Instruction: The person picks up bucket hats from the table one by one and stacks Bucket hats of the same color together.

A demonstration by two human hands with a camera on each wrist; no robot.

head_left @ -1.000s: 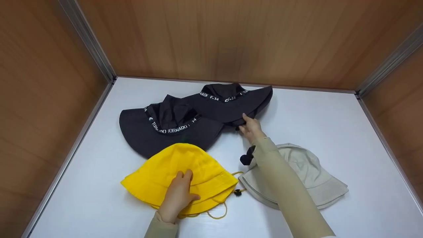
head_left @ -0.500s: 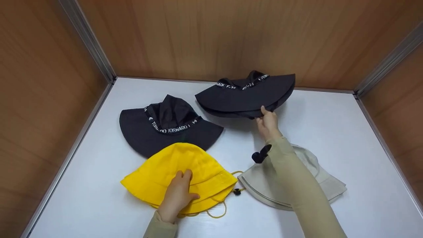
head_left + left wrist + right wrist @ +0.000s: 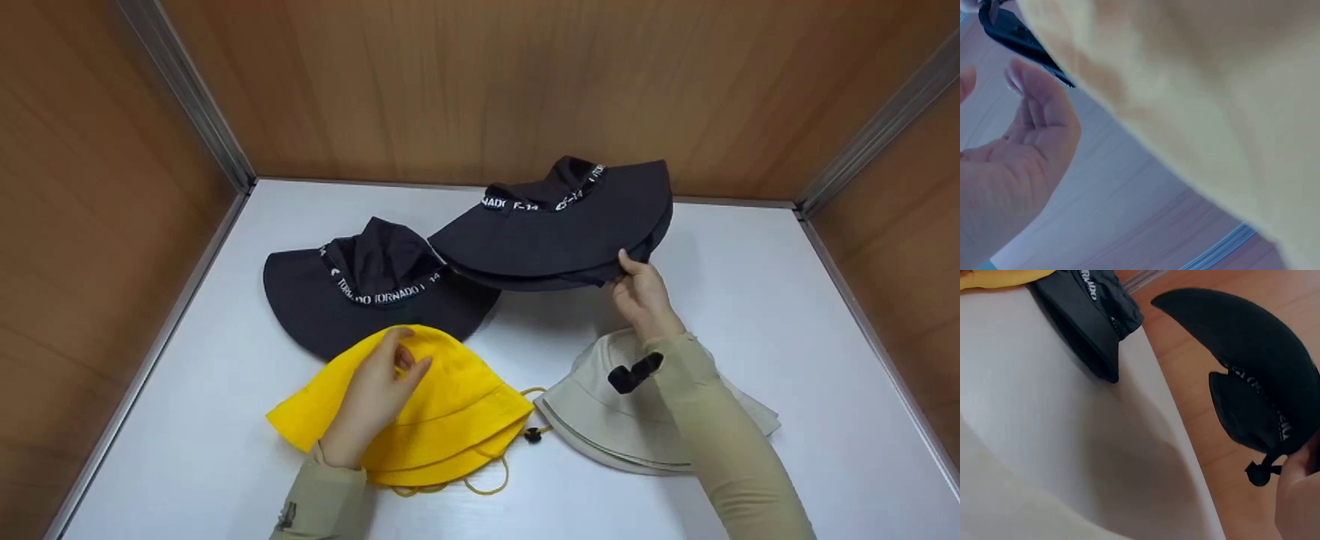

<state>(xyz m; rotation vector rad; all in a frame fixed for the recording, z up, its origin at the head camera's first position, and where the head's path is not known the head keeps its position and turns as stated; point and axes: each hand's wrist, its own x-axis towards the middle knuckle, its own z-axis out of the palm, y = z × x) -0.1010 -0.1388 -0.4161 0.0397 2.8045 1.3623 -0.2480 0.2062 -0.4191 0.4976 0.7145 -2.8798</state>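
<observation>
My right hand [image 3: 645, 300] pinches the brim edge of a black bucket hat [image 3: 555, 236] between thumb and fingers. This hat is lifted off the table and tilted, with white lettering on its band; the right wrist view shows a cord stopper [image 3: 1258, 473] hanging by the grip. My left hand [image 3: 375, 394] is over a yellow bucket hat [image 3: 450, 409], with its fingers loosely bent and nothing between them. In the left wrist view that hand [image 3: 1027, 146] is beside blurred pale yellow cloth [image 3: 1202, 101]. Behind the yellow hat lies a second black hat [image 3: 315, 292].
A beige bucket hat [image 3: 607, 412] lies at the right, partly behind my right forearm. The yellow hat's cord and black stopper [image 3: 532, 435] reach toward it. Wooden panels [image 3: 480, 90] with metal corner strips bound the white table [image 3: 810, 337] at the back and sides.
My right hand has lifted the black hat off the other black hat and carried it right, then slightly nearer. My left hand has risen from the yellow hat's brim and shifted left.
</observation>
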